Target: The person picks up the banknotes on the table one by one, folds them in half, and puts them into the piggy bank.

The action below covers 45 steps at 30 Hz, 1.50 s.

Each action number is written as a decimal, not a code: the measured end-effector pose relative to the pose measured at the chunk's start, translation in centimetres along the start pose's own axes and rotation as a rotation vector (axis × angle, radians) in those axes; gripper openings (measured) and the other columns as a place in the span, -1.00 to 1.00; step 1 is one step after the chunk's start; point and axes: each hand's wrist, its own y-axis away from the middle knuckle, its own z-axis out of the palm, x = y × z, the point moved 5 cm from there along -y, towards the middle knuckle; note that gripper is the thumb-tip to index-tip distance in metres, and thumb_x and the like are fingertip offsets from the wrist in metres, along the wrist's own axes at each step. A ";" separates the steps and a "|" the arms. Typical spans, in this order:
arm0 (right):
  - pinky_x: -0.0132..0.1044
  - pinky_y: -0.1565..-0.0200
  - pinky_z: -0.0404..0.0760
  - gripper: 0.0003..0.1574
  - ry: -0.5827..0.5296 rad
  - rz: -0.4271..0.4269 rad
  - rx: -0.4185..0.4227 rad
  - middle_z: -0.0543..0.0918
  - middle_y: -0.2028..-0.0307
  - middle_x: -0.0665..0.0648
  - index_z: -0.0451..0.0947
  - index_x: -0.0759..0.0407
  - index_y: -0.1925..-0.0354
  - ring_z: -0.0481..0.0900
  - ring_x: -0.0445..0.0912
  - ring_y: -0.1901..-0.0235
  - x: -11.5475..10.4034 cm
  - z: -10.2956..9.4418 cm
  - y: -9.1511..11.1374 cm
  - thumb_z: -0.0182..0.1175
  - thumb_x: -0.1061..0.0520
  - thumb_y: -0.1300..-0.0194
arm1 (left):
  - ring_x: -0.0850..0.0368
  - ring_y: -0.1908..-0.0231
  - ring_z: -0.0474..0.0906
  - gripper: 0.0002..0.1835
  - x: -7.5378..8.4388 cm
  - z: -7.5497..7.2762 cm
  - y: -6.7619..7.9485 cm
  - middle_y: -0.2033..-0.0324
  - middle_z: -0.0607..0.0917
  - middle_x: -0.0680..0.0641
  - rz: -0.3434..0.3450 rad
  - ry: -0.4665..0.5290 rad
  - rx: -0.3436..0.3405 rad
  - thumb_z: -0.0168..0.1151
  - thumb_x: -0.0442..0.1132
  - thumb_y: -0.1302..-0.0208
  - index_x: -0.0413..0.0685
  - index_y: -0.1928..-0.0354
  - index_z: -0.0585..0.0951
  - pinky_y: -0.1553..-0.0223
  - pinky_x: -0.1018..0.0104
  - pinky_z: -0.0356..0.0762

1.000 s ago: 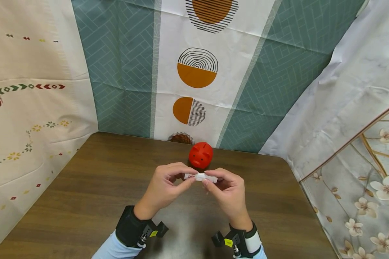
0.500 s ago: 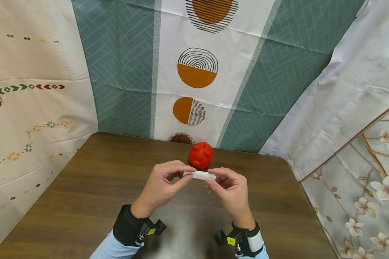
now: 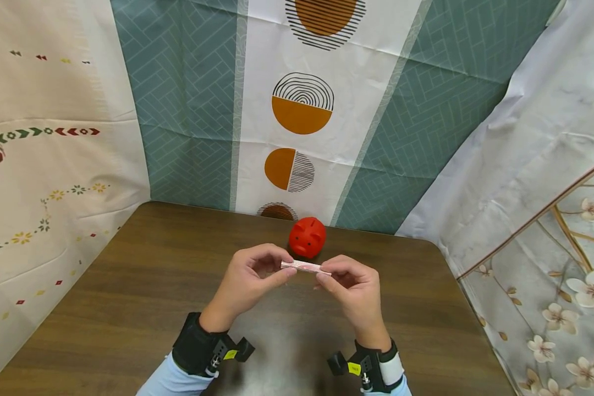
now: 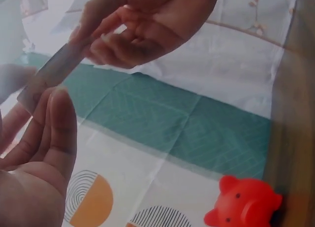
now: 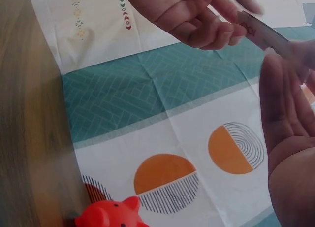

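Observation:
Between both hands, over the table, is a slim folded banknote [image 3: 304,266], pinkish white with red print. My left hand [image 3: 249,278] pinches its left end between thumb and fingertips. The right end is pinched the same way by my right hand [image 3: 355,291]. In the left wrist view the banknote [image 4: 55,72] appears as a flat, narrow strip slanting between the hands. A red print mark shows on the banknote [image 5: 263,34] in the right wrist view. Just beyond the hands, a red piggy bank [image 3: 307,237] stands upright, facing me, with a slot on its top.
The brown wooden table [image 3: 178,264] reaches back to a green and white patterned cloth [image 3: 193,110]. A cream cloth [image 3: 54,192] hangs at the left and a floral white one [image 3: 549,247] at the right. Each wrist wears a black strap with a camera.
The banknote's white face showed before; now a narrower pink printed side faces up. Both hands have shifted slightly apart and up, keeping their pinch on its ends. The piggy bank has not moved.

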 end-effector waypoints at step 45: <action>-0.28 0.35 0.73 -0.74 0.087 -0.130 -0.035 0.67 0.40 0.25 0.65 0.39 0.19 0.64 -0.03 0.45 -0.2 1.8 0.0 0.19 0.60 -0.24 | 0.04 0.44 0.60 -0.90 -0.2 2.1 0.3 0.39 0.72 -0.18 0.088 -0.028 -0.010 0.32 -0.47 -0.33 -0.14 0.21 0.72 0.33 0.29 0.72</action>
